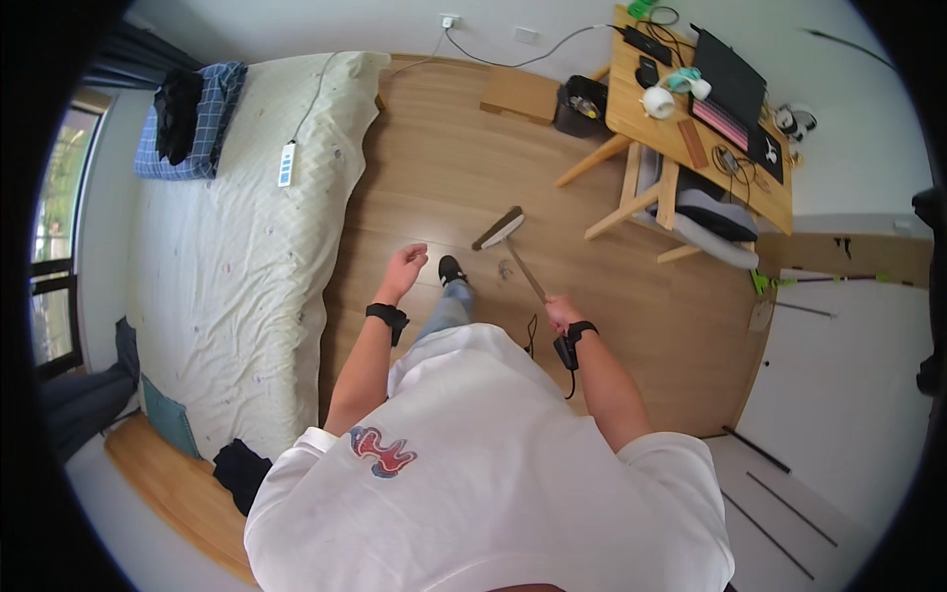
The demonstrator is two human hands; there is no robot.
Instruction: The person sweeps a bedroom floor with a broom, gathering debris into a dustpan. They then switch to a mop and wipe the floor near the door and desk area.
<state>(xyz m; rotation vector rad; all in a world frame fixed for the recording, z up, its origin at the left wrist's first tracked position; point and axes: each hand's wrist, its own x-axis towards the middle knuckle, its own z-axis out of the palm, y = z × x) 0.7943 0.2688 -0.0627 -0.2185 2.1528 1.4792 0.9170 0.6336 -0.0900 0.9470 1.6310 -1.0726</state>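
My right hand (563, 313) is closed round the handle of a broom (530, 273), whose stick runs forward and slightly left from my fist. The broom's head, white with dark bristles, rests on the wooden floor ahead of me. Just behind the head lies a small pile of dark debris (505, 269), too fine to make out. My left hand (404, 271) hangs in the air over the floor between the bed and my foot, holding nothing, its fingers loosely bent and apart. Black bands are strapped on both wrists.
A bed (266, 276) with a pale cover runs along the left. At the far right stands a wooden desk (631, 94) with a laptop, cables and headphones, a grey chair (705, 222) under it. A dark bin (580, 107) and a cardboard box (520, 94) sit by the far wall.
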